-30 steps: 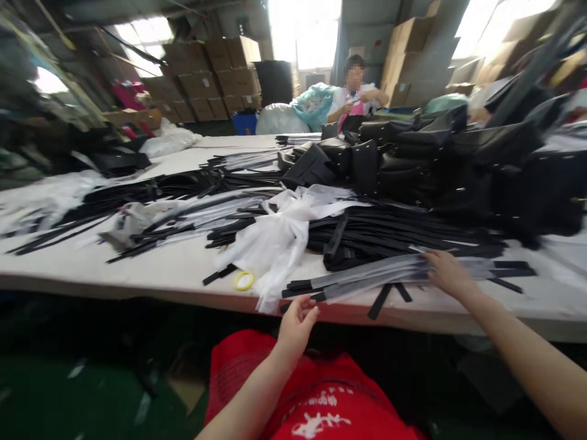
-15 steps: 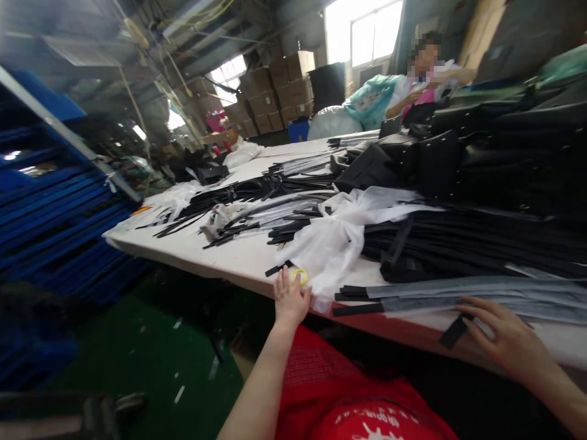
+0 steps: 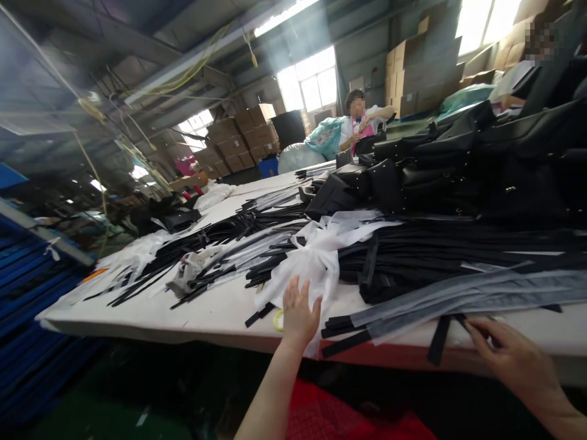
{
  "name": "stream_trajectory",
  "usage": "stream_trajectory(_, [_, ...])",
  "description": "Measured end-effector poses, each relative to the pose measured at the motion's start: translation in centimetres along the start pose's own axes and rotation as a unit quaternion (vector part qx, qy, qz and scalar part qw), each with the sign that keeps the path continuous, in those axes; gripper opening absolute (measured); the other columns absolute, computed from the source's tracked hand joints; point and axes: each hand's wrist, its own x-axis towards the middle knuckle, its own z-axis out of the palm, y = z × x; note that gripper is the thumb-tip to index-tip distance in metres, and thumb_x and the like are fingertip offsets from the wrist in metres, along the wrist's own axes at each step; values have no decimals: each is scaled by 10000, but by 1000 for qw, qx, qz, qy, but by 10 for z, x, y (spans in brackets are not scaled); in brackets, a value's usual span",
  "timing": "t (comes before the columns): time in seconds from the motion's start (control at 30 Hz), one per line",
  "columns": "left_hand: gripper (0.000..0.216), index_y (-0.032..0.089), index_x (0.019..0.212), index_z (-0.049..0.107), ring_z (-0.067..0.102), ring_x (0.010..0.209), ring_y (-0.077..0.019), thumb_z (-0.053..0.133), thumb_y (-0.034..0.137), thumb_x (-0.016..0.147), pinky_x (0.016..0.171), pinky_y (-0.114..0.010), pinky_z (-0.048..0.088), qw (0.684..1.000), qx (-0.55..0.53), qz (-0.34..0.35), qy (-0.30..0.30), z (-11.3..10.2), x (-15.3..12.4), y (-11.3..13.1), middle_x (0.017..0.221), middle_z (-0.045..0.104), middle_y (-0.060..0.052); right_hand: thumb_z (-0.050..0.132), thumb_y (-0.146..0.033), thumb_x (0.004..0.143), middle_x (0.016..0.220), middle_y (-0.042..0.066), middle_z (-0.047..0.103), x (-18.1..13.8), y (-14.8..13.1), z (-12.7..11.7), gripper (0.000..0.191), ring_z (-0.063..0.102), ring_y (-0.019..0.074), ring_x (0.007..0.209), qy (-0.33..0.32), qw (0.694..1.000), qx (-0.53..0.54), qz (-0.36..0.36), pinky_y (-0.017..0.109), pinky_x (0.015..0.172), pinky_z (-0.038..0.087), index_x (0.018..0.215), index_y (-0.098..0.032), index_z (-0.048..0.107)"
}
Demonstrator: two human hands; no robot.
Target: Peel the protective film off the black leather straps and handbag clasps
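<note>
My left hand [image 3: 299,311] is open, fingers spread, over the table's front edge, touching a bundle of white plastic wrap [image 3: 316,256] and covering part of a yellow ring [image 3: 277,320]. My right hand [image 3: 509,357] is at the lower right, fingers curled at the end of a black strap [image 3: 439,339] hanging over the edge; whether it grips the strap is unclear. Grey-wrapped straps [image 3: 468,296] lie just above it. A big heap of black straps [image 3: 449,247] fills the table's middle.
The white table [image 3: 151,315] also carries loose black straps [image 3: 206,235] at left and stacked black bags [image 3: 463,165] at back right. A person works at the far end [image 3: 360,122]. Blue racks [image 3: 27,287] stand left; cardboard boxes [image 3: 238,137] behind.
My left hand has moved up from below the edge onto the white wrap. My right hand has slid back from the wrapped straps to the table's edge. The camera has tilted up and left.
</note>
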Motion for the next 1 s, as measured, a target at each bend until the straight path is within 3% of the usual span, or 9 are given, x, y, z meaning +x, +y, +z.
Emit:
stream_trajectory(0.13, [445,171,1310,561,393,1376,-304,515,386,923,1151,-480,338,995,-46,83,-16,14,61,41,1457,465,-157,459,-445,929,853,60,723,-11,-2,16,342,665,198,706,5,998,-55,21,323,686,457,925,-181,677])
stream_trajectory(0.23, [360,199,1249,608,428,1349,-259,484,345,945,1146,-432,346,991,-36,108,-65,33,114,64,1424,515,-116,481,-418,929,758,46,704,-10,-6,27,327,636,187,648,28,994,-102,21,320,655,416,903,-168,690])
stream_trajectory(0.33, [342,216,1255,606,428,1347,-218,495,286,940,1154,-377,320,990,-9,100,-98,53,162,80,1425,526,-82,515,-389,916,703,29,688,-7,-7,34,294,616,178,612,42,990,-132,3,325,644,389,857,-166,697])
stream_trajectory(0.47, [423,126,1217,625,388,1368,-310,639,335,849,1157,-455,267,995,20,36,-93,74,203,92,1436,493,-181,526,-356,914,761,34,712,-7,-4,36,274,636,173,655,46,988,-145,-36,320,676,402,847,-160,705])
stream_trajectory(0.53, [364,115,1101,681,436,1317,-335,677,340,816,1141,-481,262,995,29,11,-96,81,212,92,1360,551,-201,514,-342,921,773,34,717,-7,-4,36,277,638,169,655,55,986,-151,-52,320,681,408,838,-160,706])
stream_trajectory(0.67, [202,155,937,731,529,1194,-282,626,307,858,1134,-467,241,994,25,19,-100,84,216,86,1159,674,-132,519,-339,913,776,36,720,-7,-5,36,268,641,174,657,52,984,-167,-40,323,677,416,837,-168,710])
stream_trajectory(0.87, [231,202,956,736,511,1200,-242,535,312,930,1154,-451,179,995,7,54,-86,69,215,74,1196,667,-88,520,-345,887,777,54,726,-7,-5,37,262,646,200,667,38,986,-161,-19,342,670,434,830,-173,711])
stream_trajectory(1.0, [291,178,1021,730,544,1158,-250,483,317,954,1071,-430,293,994,4,50,-98,65,214,72,1166,666,-129,509,-338,890,766,56,721,-5,-7,35,271,649,203,668,30,987,-153,-25,345,690,452,822,-174,714])
